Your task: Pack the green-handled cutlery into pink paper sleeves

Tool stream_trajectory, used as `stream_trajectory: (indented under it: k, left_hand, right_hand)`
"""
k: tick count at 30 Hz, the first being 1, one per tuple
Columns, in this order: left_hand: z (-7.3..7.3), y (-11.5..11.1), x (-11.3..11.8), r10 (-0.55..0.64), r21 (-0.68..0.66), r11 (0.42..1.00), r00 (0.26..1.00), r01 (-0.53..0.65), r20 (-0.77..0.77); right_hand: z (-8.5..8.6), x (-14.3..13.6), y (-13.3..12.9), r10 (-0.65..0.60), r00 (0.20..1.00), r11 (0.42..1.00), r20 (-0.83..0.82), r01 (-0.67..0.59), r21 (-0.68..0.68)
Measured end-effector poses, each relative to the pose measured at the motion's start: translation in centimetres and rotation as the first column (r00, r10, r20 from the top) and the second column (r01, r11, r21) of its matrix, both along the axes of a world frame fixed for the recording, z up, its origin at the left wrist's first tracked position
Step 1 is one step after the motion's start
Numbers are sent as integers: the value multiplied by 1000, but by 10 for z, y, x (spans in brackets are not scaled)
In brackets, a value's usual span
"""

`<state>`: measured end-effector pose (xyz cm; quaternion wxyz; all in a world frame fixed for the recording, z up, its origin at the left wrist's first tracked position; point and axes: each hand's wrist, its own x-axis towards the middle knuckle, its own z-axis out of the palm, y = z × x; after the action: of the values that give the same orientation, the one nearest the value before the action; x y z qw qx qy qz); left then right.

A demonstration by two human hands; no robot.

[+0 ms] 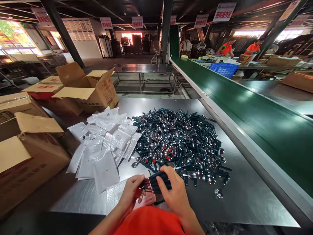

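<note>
Between my two hands is a bundle of spoons [156, 183] with dark green handles, held low over the near edge of the metal table. My left hand [132, 191] is closed around the shiny bowl ends. Across the handles, the fingers and thumb of my right hand [172, 186] grip from the right. Just beyond lies a big heap of the same spoons [178, 140], steel bowls and green handles mixed. To its left a pile of white padded mailer bags [107, 140] spreads out. Another flat translucent bag [116, 195] lies partly under my left hand.
Opened cardboard boxes [97, 93] stand along the left. A green conveyor belt [234, 94] with a pale rail runs along the right of the metal table [244, 199]. Farther off are a blue crate [223, 69] and two people in orange.
</note>
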<state>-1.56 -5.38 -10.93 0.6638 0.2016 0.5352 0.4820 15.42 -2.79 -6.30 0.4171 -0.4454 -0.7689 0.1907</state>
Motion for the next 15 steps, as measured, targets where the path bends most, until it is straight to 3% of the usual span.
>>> stream_trajectory:
  k: [3,8,15]
  left_hand:
    - [1,0,-3,18,-40,999,1000,-18,-12]
    - [-3,3,-15,51,-3,999,982,-53,-180]
    - [-13,5,-17,-67,-78,995,985,55,-159]
  right_hand:
    - [-6,4,5,-28,999,996,20,29,-90]
    - [-21,4,10,62,997,948,-39,-71,-309]
    - [-41,-10,9,-137,975,911,-175,54,-410]
